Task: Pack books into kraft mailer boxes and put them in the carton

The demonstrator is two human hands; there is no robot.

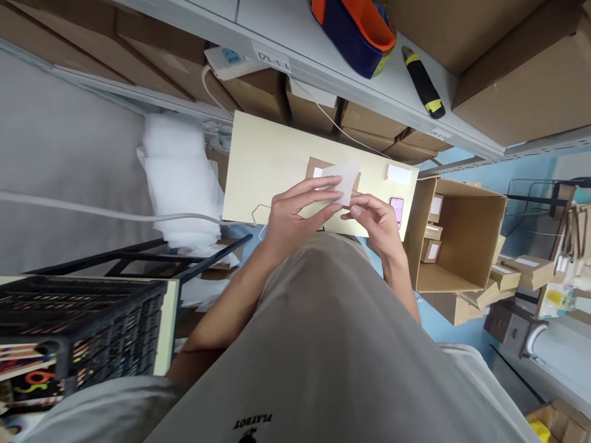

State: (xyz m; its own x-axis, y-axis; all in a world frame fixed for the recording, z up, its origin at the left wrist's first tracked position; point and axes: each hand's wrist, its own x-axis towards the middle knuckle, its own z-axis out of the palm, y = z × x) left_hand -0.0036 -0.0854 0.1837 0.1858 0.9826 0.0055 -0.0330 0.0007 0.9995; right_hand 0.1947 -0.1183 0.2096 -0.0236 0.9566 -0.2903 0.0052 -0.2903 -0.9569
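Above the cream tabletop (263, 160), my left hand (298, 209) pinches a thin, whitish translucent sheet (346, 178) between its fingers. My right hand (376, 221) is at the sheet's lower right corner, fingertips pressed together there. Behind the sheet, a small brown cardboard piece (315, 165) with a white label lies on the tabletop, partly hidden. A phone (396, 210) with a lit pink screen rests right of my right hand, and a small white box (399, 175) sits near the far right corner.
A shelf (300, 37) crosses above, bearing an orange and blue holder (355, 37) and a black-yellow cutter (422, 83). An open carton (457, 234) with small boxes stands right. White wrapping (173, 172) and a black crate (92, 332) are on the left.
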